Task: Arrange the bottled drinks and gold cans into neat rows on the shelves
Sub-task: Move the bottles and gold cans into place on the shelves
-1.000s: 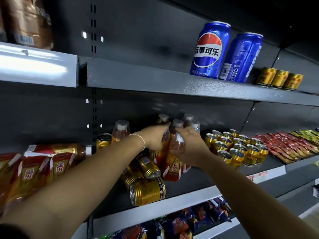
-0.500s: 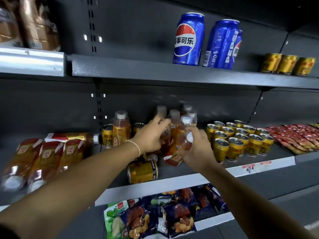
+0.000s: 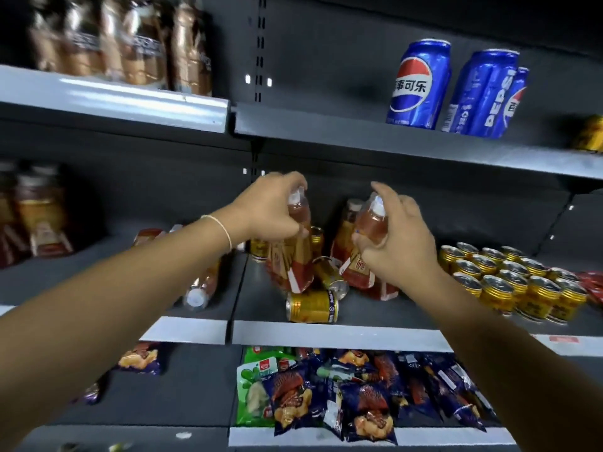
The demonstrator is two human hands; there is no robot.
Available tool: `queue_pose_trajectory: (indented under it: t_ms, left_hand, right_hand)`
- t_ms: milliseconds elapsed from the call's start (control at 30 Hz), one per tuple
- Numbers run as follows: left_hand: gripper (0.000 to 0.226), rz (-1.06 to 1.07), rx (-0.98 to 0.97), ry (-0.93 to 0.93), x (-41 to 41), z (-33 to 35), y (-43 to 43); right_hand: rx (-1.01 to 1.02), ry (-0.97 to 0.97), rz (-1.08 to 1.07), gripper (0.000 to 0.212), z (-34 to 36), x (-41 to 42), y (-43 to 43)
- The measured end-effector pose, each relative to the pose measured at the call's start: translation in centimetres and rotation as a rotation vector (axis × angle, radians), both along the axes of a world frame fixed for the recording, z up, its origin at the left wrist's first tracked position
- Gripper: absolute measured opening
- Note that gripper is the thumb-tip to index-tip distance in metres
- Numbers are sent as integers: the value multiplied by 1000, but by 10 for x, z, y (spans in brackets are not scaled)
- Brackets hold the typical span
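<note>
Left hand [image 3: 270, 212], right hand [image 3: 399, 238] parted, gripping bottles [image 3: 298, 257]

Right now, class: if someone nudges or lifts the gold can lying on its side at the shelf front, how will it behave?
The gold can lies on its side, parallel to the shelf edge, so a nudge would probably roll it forward or back. Its metal wall looks stiff and should keep shape when gripped. Its glossy surface may be slippery.

gold can [image 3: 591, 133]: cut by right edge | left bottles [image 3: 36, 207]: blurred, perhaps tea
</note>
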State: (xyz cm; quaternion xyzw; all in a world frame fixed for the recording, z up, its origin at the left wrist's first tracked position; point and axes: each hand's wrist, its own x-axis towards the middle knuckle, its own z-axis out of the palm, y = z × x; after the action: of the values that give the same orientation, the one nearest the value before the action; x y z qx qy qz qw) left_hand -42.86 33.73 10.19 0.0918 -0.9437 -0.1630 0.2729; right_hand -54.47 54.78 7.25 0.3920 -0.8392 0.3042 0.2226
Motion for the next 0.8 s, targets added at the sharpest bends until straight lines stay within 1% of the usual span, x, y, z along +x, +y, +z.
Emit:
queue_pose_trajectory:
  t_ms: [100, 167, 233, 300, 433, 500, 533, 667, 800]
  left_hand:
    - [72, 87, 23, -80, 35, 5, -27]
    - [76, 145, 6, -120, 61, 5, -45]
    - [74, 202, -30, -166, 89, 3, -64]
    - [71, 271, -39, -233, 120, 0, -84]
    - [74, 376, 42, -383, 183, -10, -129]
    - [77, 421, 71, -437, 214, -16, -152]
    - [77, 442, 90, -454, 229, -20, -163]
    - [64, 514, 136, -446, 285, -29, -208]
    - [70, 591, 146, -440, 336, -32, -253]
  right_hand:
    - [27, 5, 104, 87, 9, 25, -31]
    - [67, 0, 167, 88, 13, 44, -56]
    - [111, -17, 235, 89, 14, 63, -83]
    - [146, -78, 303, 88, 15, 85, -114]
    - [216, -273, 454, 85, 11, 135, -178]
    - [248, -334, 519, 83, 3, 160, -211]
    - [260, -348, 542, 83, -2, 172, -228]
    - [275, -363, 620, 84, -15, 218, -293]
    - [227, -401, 654, 83, -23, 255, -354]
